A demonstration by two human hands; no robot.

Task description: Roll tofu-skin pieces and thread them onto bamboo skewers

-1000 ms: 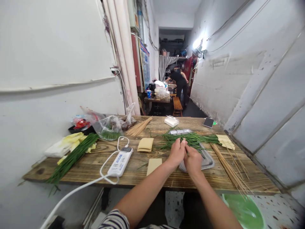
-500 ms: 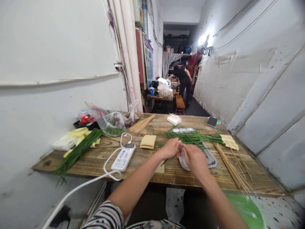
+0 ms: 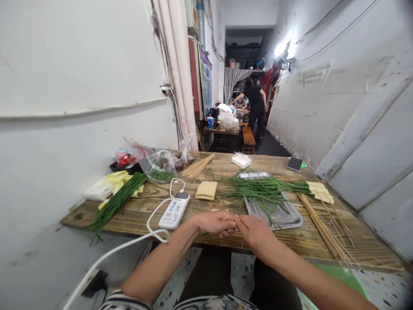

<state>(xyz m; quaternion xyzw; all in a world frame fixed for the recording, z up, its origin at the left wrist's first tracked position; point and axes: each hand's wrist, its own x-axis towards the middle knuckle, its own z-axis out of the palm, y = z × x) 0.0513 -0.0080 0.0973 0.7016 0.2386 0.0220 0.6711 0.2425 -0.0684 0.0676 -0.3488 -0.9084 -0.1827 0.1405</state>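
My left hand [image 3: 217, 223] and my right hand [image 3: 256, 232] meet fingertip to fingertip over the front edge of the wooden table [image 3: 193, 211]. Both are closed, the fingers pinched together; whatever lies between them is hidden. Just behind the left hand, a sliver of a pale yellow sheet [image 3: 221, 210] peeks out. Long green chives [image 3: 261, 189] lie loosely across a shallow metal tray [image 3: 292, 215], right behind my right hand. Left of the tray sits a small stack of yellowish square sheets [image 3: 206, 190], perhaps tofu skin.
Thin bamboo skewers lie in a right-hand bundle [image 3: 322, 228] and a back bundle [image 3: 198, 166]. More chives [image 3: 118, 202], a white power bank [image 3: 174, 211] with its cable, and plastic bags [image 3: 161, 165] occupy the left. A phone [image 3: 294, 163] lies back right. A person [image 3: 254, 103] bends far behind.
Both hands have come down and towards me, from over the tray to the table's front edge, still together. The tray and its chives are now more exposed. The view has shifted slightly.
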